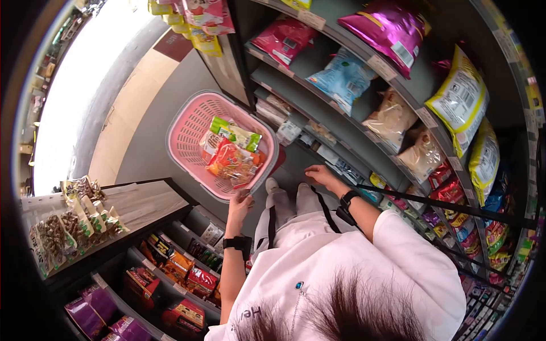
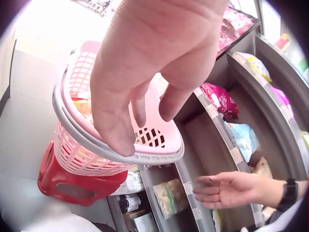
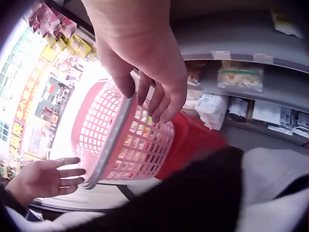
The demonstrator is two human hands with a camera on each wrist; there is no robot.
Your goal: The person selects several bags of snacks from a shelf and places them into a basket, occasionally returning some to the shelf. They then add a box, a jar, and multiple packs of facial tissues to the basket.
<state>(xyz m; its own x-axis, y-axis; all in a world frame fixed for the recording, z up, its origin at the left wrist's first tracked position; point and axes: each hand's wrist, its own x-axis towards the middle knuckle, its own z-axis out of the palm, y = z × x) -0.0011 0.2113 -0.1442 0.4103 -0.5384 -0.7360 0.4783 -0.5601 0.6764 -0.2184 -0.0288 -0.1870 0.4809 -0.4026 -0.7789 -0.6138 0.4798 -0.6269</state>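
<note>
A pink plastic basket (image 1: 177, 122) with a grey rim stands in front of the person, holding several snack bags. A red and orange bag (image 1: 230, 161) lies on top, beside a green and white one (image 1: 248, 138). My left hand (image 1: 241, 203) is at the near edge of the basket, its fingers loosely bent and not curled round the rim; in the left wrist view the fingers hang over the rim. To the right of the basket, apart from it, my right hand (image 1: 322, 176) hovers with relaxed fingers and nothing in them.
The basket sits on a red plastic stool (image 2: 77, 188). Shelves with bagged snacks, among them a blue bag (image 1: 343, 79), rise on the right. Lower shelves at the left hold purple boxes (image 1: 91, 312), with dried goods in packs (image 1: 74, 227) above. Hanging packets (image 1: 207, 17) are at the back.
</note>
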